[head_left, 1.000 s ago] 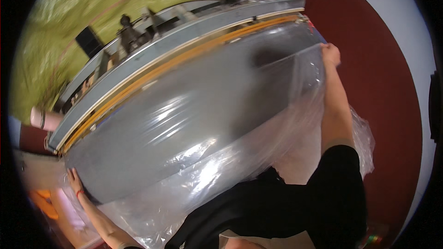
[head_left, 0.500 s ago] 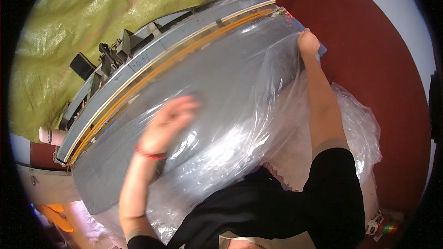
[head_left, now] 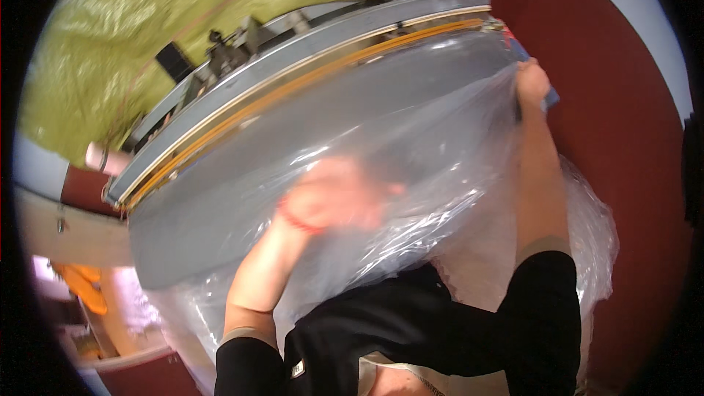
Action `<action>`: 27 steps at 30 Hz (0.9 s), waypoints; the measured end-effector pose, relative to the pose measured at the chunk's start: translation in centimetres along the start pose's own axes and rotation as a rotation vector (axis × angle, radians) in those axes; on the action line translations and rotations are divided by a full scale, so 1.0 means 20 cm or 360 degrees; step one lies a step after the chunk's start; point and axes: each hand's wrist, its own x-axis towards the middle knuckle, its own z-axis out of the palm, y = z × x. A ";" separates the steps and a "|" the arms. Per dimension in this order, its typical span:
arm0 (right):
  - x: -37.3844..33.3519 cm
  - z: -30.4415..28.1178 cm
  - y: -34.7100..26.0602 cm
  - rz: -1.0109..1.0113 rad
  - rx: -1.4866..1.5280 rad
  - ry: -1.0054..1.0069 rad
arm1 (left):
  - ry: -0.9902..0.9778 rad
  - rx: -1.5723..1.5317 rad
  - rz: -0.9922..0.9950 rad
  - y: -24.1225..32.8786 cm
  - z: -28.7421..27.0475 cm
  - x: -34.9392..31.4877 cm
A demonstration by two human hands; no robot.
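A large clear plastic sheet (head_left: 418, 231) drapes in shiny folds across a grey table surface (head_left: 220, 176) and hangs down in front of me. At the far right corner my right hand (head_left: 533, 82) is closed on the sheet's edge, pulling it into taut creases. My left hand (head_left: 341, 192), with a red band at the wrist, is over the middle of the sheet. Motion smears its fingers, and I cannot tell whether it touches the plastic.
Behind the surface runs a long grey metal frame (head_left: 315, 48) with an orange strip (head_left: 308, 73). A black box-like object (head_left: 174, 62) stands by it. Yellow-green woven sheeting (head_left: 183, 7) lies beyond. More plastic (head_left: 592, 227) bunches on the right over reddish-brown floor (head_left: 623, 139).
My left hand has moved right and slightly down over the sheet. My right hand keeps its grip at the corner, while the whole view has shifted and turned slightly.
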 end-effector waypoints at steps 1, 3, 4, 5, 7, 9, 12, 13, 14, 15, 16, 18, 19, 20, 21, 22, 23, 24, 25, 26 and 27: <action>0.00 0.00 0.00 -0.0031 -0.0035 -0.0001 | -0.0102 -0.0159 0.0350 0.07 -0.11 -0.23; 0.00 -0.06 0.06 0.0086 -0.0102 -0.0083 | 0.0561 -0.0449 0.0714 0.32 -0.08 -0.64; 0.01 -0.04 0.05 0.0111 -0.0086 -0.0126 | 0.1490 0.0091 0.1129 0.44 -0.04 -0.84; 0.01 -0.03 0.08 0.0067 -0.0053 -0.0048 | 0.0530 -0.0115 0.1096 0.57 -0.09 -1.00; -0.02 -0.02 0.01 0.0058 -0.0070 -0.0087 | 0.1166 0.0099 0.1373 0.71 -0.10 -1.47; -0.02 -0.03 -0.01 -0.0001 -0.0074 -0.0173 | 0.1773 0.0261 0.1547 0.67 -0.04 -1.72; 0.03 0.02 0.08 0.0019 -0.0115 -0.0196 | 0.1802 0.0119 0.1108 0.47 0.08 -1.55; 0.01 -0.02 0.08 -0.0001 -0.0091 -0.0166 | 0.1868 0.0054 0.0933 0.45 0.14 -1.42; 0.04 0.00 0.10 -0.0019 -0.0082 -0.0204 | 0.2029 0.0340 0.0695 0.45 0.14 -1.50; 0.07 0.03 0.13 -0.0030 -0.0097 -0.0228 | 0.2180 0.0615 0.0433 0.43 0.10 -1.57; 0.03 0.00 0.07 0.0008 -0.0113 -0.0205 | 0.2226 0.0619 0.0463 0.41 0.06 -1.63; 0.04 0.05 0.07 -0.0042 -0.0100 -0.0200 | 0.2822 0.0658 0.0346 0.39 0.01 -1.72; 0.06 0.06 0.11 -0.0042 -0.0107 -0.0197 | 0.2926 0.0764 0.0275 0.39 -0.01 -1.72; 0.07 0.08 0.13 -0.0044 -0.0111 -0.0197 | 0.2940 0.0766 0.0289 0.38 -0.01 -1.74; 0.08 0.09 0.14 -0.0054 -0.0098 -0.0199 | 0.3024 0.1028 0.0158 0.38 -0.02 -1.75; 0.09 0.10 0.14 -0.0080 -0.0111 -0.0173 | 0.3101 0.1294 0.0015 0.37 -0.02 -1.76; 0.10 0.11 0.14 -0.0103 -0.0124 -0.0147 | 0.3133 0.1387 -0.0008 0.36 -0.02 -1.77; 0.09 0.11 0.15 -0.0111 -0.0112 -0.0153 | 0.3147 0.1393 -0.0003 0.35 -0.03 -1.81; 0.09 0.10 0.14 -0.0096 -0.0088 -0.0186 | 0.3071 0.1758 -0.0135 0.35 -0.03 -1.79; 0.08 0.08 0.12 -0.0079 -0.0065 -0.0219 | 0.2967 0.2119 -0.0273 0.36 -0.01 -1.77; 0.07 0.07 0.10 -0.0033 -0.0101 -0.0236 | 0.2977 0.2403 -0.0737 0.37 0.03 -1.76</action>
